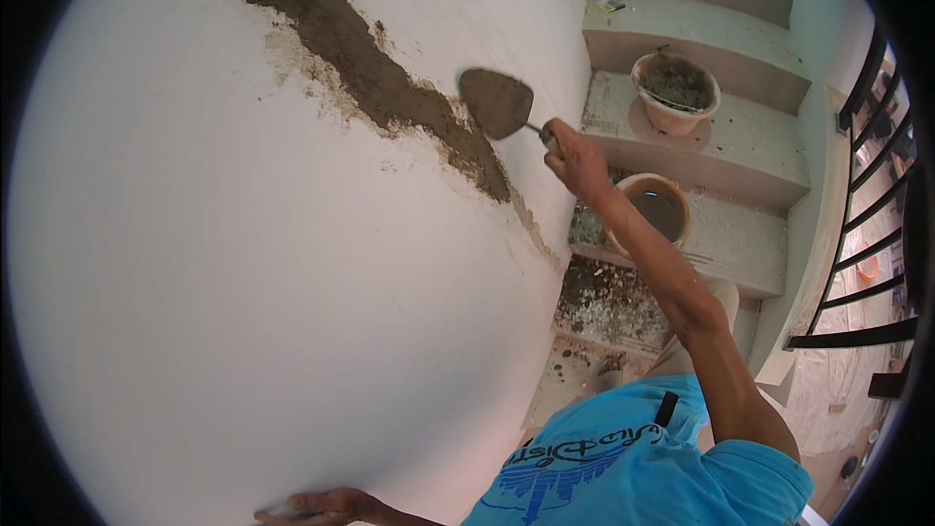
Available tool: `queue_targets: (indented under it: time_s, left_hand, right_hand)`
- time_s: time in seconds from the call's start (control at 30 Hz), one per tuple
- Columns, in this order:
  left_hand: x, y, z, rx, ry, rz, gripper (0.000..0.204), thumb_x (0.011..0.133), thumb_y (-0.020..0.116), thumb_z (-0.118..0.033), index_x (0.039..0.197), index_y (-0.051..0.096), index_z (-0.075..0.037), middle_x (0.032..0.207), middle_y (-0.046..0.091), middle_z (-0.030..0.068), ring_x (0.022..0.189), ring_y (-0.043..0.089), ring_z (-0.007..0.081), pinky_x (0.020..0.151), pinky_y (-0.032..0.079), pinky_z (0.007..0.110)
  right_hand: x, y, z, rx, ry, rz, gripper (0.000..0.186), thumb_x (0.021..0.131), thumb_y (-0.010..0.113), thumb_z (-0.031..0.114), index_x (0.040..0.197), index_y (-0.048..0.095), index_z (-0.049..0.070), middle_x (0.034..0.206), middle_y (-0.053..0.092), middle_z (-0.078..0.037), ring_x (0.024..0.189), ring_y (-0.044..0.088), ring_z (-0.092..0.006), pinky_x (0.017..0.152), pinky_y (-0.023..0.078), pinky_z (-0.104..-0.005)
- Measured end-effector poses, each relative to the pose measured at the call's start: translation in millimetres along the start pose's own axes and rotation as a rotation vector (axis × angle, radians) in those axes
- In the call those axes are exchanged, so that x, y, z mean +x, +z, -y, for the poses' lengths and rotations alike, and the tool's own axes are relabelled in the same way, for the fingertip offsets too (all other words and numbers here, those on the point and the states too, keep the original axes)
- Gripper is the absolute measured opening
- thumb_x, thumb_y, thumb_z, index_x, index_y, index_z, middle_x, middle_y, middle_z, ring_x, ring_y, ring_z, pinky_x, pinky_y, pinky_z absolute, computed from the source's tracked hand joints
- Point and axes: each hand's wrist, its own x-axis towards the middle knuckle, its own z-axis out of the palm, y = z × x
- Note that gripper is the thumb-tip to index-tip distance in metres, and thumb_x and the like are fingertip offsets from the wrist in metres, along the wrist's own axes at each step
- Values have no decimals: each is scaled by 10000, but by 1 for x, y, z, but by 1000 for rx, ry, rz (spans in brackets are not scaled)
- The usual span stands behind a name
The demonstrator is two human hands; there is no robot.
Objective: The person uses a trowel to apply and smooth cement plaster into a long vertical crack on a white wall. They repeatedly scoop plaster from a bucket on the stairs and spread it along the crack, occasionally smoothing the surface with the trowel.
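Observation:
My right hand (577, 164) grips the handle of a trowel (497, 102). Its broad rounded blade is held up at the white wall (243, 331), beside a band of brown-grey mortar (360, 58). That band runs down the wall from upper left and narrows to a thin crack-like tail; its edges are ragged and smeared. Low on the wall, my left hand (321, 505) rests with its fingers stretched out and nothing in it. Whether mortar sits on the blade's far side cannot be seen.
Stairs (701, 170) rise on the right. One step bears a bucket of mortar (674, 88); a lower one holds a bucket of murky water (657, 209), partly behind my right forearm. Crumbled debris (609, 297) covers the steps near my feet. A black railing (857, 336) borders the right side.

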Motion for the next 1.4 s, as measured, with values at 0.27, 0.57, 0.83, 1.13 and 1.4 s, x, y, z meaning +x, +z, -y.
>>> queue_targets:
  time_s: [0.27,0.57,0.83,1.13,1.4]
  left_hand:
    - [1,-1,0,50,12,-2,625,1046,411,-479,1480,412,-30,1588,204,306,1473,178,491,1137,212,677]
    - [-2,3,0,24,8,-15,606,1048,415,-456,1474,418,-26,1585,206,313,1472,179,493,1142,194,675]
    - [-3,2,5,27,10,-8,598,1049,412,-448,1473,421,-26,1587,203,310,1475,179,485,1147,186,672]
    - [-1,2,4,18,24,-21,596,1048,413,-453,1467,430,-29,1583,218,306,1472,185,489,1139,199,678]
    - [5,-1,-1,16,12,-22,585,1046,425,-442,1464,435,-33,1585,226,294,1476,183,484,1143,191,678]
  right_hand:
    - [21,-5,-3,-53,-118,-37,279,792,652,59,1027,503,88,835,601,-143,777,642,-364,654,505,-465]
    - [43,-13,12,-12,-167,-68,260,794,643,56,1018,513,84,802,590,-142,733,629,-367,644,496,-464]
    - [59,-26,33,-56,-226,-42,275,790,654,56,1019,506,91,858,622,-129,773,646,-359,652,502,-461]
    - [59,-34,29,-67,-211,-41,258,791,650,63,1012,518,89,863,612,-120,761,639,-356,653,505,-453]
    - [-1,-49,49,221,60,147,265,782,629,56,1035,551,45,759,555,-155,694,594,-355,637,471,-416]
